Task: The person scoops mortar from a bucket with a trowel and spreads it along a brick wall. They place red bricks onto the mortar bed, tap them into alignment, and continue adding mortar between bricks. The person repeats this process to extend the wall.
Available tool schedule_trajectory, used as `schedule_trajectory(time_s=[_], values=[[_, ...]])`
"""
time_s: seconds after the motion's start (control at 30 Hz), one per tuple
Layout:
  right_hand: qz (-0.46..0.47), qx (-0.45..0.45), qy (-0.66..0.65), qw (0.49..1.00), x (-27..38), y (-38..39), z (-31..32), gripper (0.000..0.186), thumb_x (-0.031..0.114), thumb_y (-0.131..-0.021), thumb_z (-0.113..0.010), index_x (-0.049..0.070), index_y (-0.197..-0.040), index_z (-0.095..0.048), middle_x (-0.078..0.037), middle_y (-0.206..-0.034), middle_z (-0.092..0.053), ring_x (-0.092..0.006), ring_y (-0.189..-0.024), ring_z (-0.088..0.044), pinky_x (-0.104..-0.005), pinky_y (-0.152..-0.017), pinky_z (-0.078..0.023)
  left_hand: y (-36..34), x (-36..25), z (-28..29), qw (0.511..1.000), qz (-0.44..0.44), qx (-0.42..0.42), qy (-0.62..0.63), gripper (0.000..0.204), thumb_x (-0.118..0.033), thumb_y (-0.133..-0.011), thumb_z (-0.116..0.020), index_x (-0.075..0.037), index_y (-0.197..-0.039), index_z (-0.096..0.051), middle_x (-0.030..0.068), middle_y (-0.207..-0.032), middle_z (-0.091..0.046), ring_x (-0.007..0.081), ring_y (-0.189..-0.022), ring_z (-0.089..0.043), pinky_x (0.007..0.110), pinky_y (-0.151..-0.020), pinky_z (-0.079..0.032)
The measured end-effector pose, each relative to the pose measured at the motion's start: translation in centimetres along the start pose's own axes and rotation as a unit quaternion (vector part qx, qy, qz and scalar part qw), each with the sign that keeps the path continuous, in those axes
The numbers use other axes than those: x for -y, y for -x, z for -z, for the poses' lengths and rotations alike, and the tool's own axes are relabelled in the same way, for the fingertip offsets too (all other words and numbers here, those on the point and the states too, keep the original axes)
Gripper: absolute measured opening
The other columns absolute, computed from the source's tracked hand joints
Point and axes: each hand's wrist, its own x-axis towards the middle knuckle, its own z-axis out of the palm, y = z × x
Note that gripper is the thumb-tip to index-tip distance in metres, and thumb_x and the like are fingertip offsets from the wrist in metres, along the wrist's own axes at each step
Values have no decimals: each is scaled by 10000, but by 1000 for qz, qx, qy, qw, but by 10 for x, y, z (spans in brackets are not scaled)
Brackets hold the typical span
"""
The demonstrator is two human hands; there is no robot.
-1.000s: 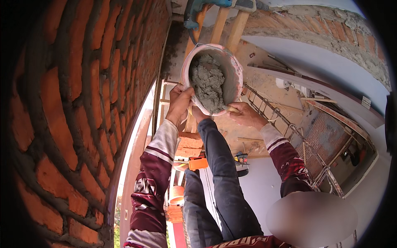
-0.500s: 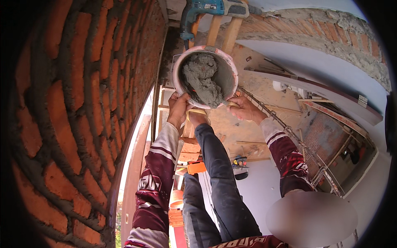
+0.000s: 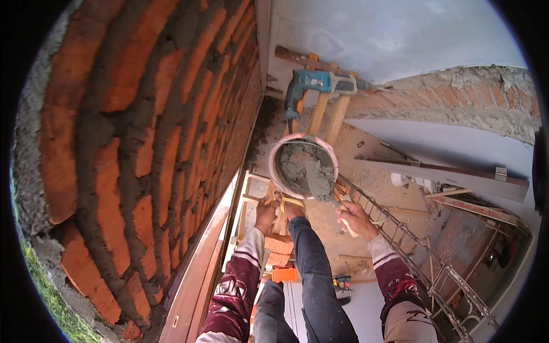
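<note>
A round pale bucket holds wet grey mortar. My right hand is closed round the light-coloured handle of a trowel, just beyond the bucket's near right rim. The blade reaches over the bucket, hidden under a heaped load of mortar. At the near left rim my left hand has its fingers curled against the bucket, partly hidden. My foot, in a sandal with a yellow strap, stands close by the bucket's near side.
A brick wall with mortar joints rises on the left. Beyond the bucket, a blue power drill lies across wooden slats. A steel rebar frame runs along the right, below a long board. Orange bricks lie below my left hand.
My right hand has drawn the trowel back, and its mortar-laden blade now extends over the bucket's near right rim. The view has shifted, showing more wall; the left hand stays beside the bucket.
</note>
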Motion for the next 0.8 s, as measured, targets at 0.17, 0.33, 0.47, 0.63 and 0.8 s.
schedule_trajectory(time_s=[0.17,0.33,0.47,0.63,0.8], values=[[63,-35,-5,997,83,40,-37,146,93,-929,-573,-4,-1030,-612,-19,-732,-567,-93,-522,-518,-267,-474,-439,85,92,45,998,55,-19,20,458,-180,-928,-645,-97,-1342,-468,50,-1175,-646,234,-965,-651,387,-734,-525],[172,-20,-27,985,200,80,-66,155,123,-950,-563,2,-1042,-592,-27,-759,-577,-84,-518,-531,-243,-460,-454,179,176,114,987,112,-97,-59,447,-219,-882,-734,-56,-1260,-560,127,-1053,-677,228,-895,-665,381,-704,-541],[258,11,-15,966,312,116,-102,143,160,-966,-557,24,-1010,-570,-21,-767,-577,-76,-519,-539,-241,-453,-459,255,220,166,974,157,-139,-85,381,-227,-870,-755,-52,-1176,-610,90,-963,-681,220,-814,-668,404,-628,-557],[324,80,-34,942,449,142,-148,213,270,-985,-571,58,-1006,-570,-29,-798,-601,-88,-554,-566,-253,-461,-487,339,227,185,968,156,-189,-45,313,-203,-878,-743,-39,-1120,-631,71,-936,-690,242,-812,-695,435,-665,-591],[302,208,-210,907,537,89,-187,247,299,-984,-580,69,-1072,-564,-19,-806,-581,-96,-594,-559,-265,-490,-499,383,196,164,971,122,-205,27,309,-197,-869,-744,-45,-1110,-625,70,-914,-690,230,-770,-689,409,-619,-569]])
